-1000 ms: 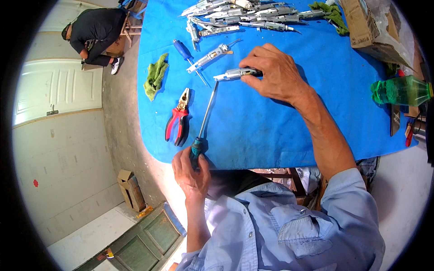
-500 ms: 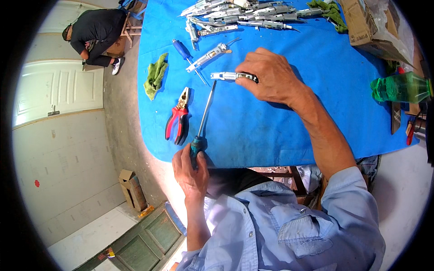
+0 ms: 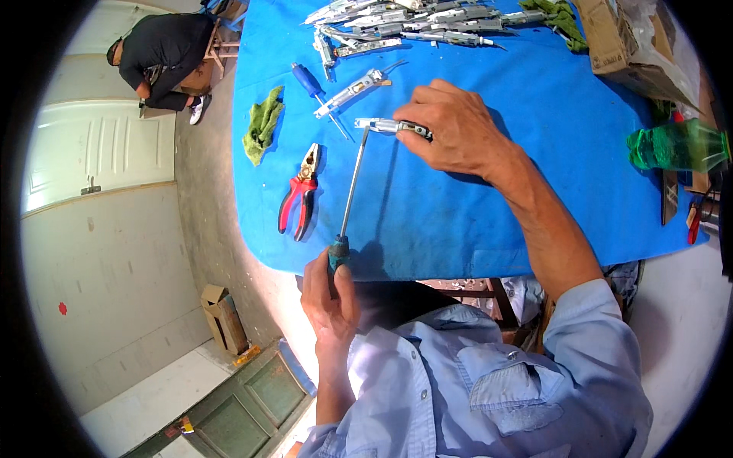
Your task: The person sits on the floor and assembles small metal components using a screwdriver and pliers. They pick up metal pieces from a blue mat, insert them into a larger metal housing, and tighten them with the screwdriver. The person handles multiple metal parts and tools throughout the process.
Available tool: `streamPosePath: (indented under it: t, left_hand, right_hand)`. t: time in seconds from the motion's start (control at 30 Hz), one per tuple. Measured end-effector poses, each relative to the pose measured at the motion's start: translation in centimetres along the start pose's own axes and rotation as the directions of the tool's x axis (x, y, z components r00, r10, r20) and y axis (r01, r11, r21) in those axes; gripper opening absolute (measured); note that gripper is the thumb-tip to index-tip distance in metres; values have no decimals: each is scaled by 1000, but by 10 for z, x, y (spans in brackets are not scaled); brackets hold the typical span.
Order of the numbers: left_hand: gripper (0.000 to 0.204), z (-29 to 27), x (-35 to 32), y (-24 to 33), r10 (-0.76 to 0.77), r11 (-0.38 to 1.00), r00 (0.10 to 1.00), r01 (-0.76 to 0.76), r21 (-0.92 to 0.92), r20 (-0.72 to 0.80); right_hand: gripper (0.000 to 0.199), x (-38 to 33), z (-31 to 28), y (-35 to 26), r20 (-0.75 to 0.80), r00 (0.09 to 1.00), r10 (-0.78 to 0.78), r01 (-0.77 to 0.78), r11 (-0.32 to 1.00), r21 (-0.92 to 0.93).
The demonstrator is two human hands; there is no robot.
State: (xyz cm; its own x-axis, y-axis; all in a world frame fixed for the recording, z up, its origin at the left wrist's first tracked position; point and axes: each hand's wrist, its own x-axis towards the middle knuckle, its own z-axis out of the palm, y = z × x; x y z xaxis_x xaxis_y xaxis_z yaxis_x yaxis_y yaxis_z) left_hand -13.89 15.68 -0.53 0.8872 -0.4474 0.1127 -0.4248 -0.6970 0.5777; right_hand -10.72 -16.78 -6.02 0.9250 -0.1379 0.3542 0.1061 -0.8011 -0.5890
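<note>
Workshop: blue-covered workbench (image 3: 458, 221), pliers (image 3: 299, 191), screwdrivers, heaped metal parts (image 3: 405, 23).

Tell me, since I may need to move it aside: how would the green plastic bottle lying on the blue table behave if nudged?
The green bottle lies on its side, so it would probably roll. It looks like thin plastic, likely light. It sits near the blue table edge, so it might drop off.

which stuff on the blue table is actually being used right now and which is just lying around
In use:
- long screwdriver, handle in the left hand
- small metal part, held down by the right hand, screwdriver tip against it

Lying about:
- red pliers
- blue-handled screwdriver
- green rag
- pile of metal parts
- green plastic bottle
- cardboard box
</note>
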Motion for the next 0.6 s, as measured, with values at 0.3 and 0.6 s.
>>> streamPosePath:
  t: [0.3, 0.6]
  left_hand:
    - [28, 8, 3, 5, 6, 999, 1000, -5, -32, 27]
    - [32, 7, 1, 1, -17, 999, 1000, 17, -48, -1]
  right_hand:
    - [23, -2, 8, -6, -55, 998, -43, 41, 998, -39]
    - [16, -2, 11, -7, -62, 997, -38, 36, 999, -30]
